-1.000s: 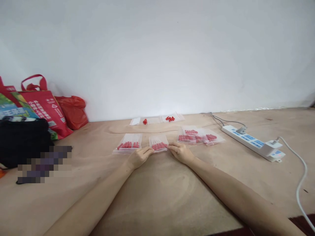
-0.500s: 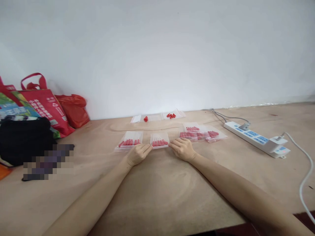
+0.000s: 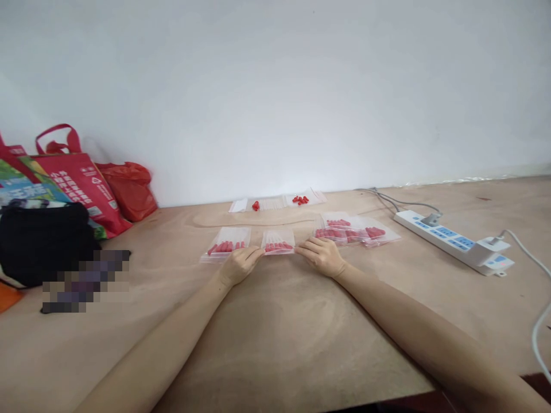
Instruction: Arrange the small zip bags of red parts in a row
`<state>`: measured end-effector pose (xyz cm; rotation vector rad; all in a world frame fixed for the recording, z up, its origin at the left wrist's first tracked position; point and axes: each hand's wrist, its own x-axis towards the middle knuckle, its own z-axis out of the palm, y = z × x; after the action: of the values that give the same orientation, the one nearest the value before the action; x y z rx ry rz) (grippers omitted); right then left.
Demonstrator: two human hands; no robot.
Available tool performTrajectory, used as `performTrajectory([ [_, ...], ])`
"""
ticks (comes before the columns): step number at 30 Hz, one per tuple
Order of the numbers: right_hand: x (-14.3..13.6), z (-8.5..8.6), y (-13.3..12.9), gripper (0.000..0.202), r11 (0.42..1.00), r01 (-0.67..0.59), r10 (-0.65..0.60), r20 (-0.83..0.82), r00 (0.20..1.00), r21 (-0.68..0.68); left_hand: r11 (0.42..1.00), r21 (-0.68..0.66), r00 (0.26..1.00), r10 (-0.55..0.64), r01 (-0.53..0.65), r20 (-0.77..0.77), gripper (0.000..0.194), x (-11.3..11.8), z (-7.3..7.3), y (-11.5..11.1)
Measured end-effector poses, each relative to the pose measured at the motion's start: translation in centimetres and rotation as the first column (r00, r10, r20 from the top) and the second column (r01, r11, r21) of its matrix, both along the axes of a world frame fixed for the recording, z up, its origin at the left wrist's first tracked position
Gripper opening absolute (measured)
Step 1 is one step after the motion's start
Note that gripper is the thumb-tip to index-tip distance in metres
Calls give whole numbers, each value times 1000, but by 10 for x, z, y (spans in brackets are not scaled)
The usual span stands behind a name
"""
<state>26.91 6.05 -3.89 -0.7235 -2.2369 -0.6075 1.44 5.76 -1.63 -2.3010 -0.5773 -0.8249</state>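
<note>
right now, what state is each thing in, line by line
middle bag: contains red items
left hand: fingertips at middle bag's left corner
right hand: fingertips at middle bag's right corner
left bag: flat, red items inside
right bags: overlapping, red items inside
rear bags: lying flat
power strip: grey plug seated
tote bag: standing
red plastic bag: crumpled

Clear bag (image 3: 287,236), red pieces (image 3: 278,247) apparently inside

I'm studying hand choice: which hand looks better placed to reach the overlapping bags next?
Probably the right hand: it sits right by the overlapping bags, while the left hand is across the middle bag.
</note>
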Motion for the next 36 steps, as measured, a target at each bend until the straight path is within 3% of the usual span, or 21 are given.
performTrajectory([
  [6, -8, 5, -4, 30, 998, 59, -59, 6, 998, 10, 1000, 5, 1000, 2, -2, -11, 14, 3, 3, -2],
  [16, -22, 10, -13, 26, 998, 65, -65, 7, 998, 0, 997, -41, 997, -73, 72, -11, 13, 44, -2, -2],
  [24, -28, 10, -15, 27, 997, 71, -71, 24, 997, -16, 994, 88, 991, -57, 68, -124, 12, 45, 4, -5],
  [36, -22, 9, -12, 20, 997, 59, -57, 42, 998, -53, 989, 144, 986, -14, 38, -164, 10, 33, 1, 2],
])
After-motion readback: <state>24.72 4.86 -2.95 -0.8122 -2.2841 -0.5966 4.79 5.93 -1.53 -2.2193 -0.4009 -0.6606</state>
